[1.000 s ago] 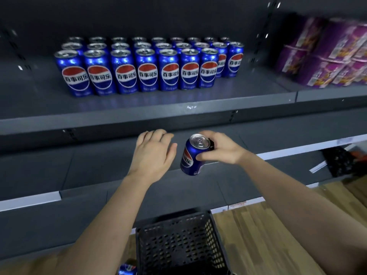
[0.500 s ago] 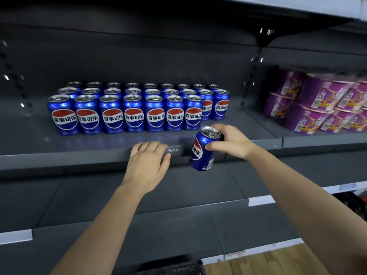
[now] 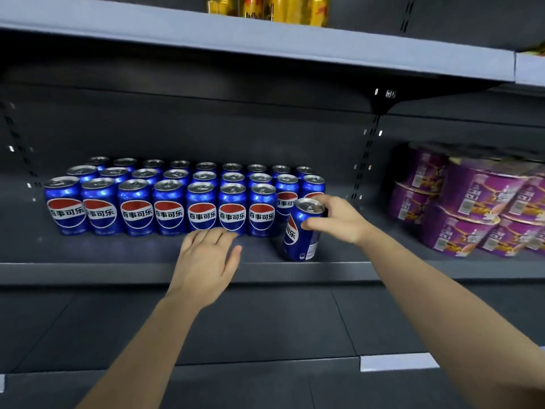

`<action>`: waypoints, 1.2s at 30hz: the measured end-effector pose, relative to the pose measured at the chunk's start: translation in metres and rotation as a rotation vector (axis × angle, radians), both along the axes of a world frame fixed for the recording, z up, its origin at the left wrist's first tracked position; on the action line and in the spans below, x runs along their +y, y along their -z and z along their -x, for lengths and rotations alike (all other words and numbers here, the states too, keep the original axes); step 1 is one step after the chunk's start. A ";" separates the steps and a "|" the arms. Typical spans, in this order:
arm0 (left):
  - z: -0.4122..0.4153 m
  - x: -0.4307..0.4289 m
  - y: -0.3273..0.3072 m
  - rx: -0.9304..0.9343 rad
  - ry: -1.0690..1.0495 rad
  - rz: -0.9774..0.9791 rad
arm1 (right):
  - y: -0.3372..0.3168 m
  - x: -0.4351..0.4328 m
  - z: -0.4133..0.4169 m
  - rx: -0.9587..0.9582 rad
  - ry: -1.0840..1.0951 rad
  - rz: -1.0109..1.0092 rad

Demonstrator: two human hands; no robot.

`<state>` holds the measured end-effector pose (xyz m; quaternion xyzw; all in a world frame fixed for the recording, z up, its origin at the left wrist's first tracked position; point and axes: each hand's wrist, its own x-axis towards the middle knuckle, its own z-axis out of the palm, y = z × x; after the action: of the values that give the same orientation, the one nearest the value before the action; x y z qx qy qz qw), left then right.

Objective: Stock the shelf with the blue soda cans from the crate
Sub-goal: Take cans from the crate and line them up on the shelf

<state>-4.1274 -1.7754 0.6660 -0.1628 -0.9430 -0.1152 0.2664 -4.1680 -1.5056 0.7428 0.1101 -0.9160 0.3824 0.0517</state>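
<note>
My right hand (image 3: 336, 220) grips a blue soda can (image 3: 300, 235) near its top, holding it slightly tilted at the front of the dark shelf (image 3: 118, 271), just right of the front row. Three rows of blue cans (image 3: 165, 208) stand on that shelf, labels facing out. My left hand (image 3: 208, 265) hovers flat with fingers straight over the shelf's front edge, below the front row, holding nothing. The crate is out of view.
Purple packaged tubs (image 3: 472, 202) are stacked on the shelf section to the right, past a slotted upright (image 3: 367, 160). Gold cans (image 3: 271, 8) stand on the shelf above. A lower dark shelf (image 3: 265, 329) lies beneath my arms.
The view has tilted up from the crate to the shelf. My right hand has carried the can up and forward onto the shelf level; my left hand rose alongside it.
</note>
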 end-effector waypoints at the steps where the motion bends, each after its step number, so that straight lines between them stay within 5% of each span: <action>1: 0.001 0.003 0.000 0.009 -0.007 -0.006 | 0.001 0.001 0.003 0.004 0.002 0.004; 19: 0.004 0.028 0.013 -0.029 -0.096 0.049 | 0.056 -0.004 0.020 -0.017 -0.001 0.377; 36: 0.003 0.040 0.018 -0.046 -0.070 0.035 | 0.087 -0.013 0.020 0.153 0.169 0.338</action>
<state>-4.1308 -1.7355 0.6482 -0.1317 -0.9559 -0.0930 0.2454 -4.1879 -1.5181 0.6563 0.0515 -0.8380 0.5156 0.1709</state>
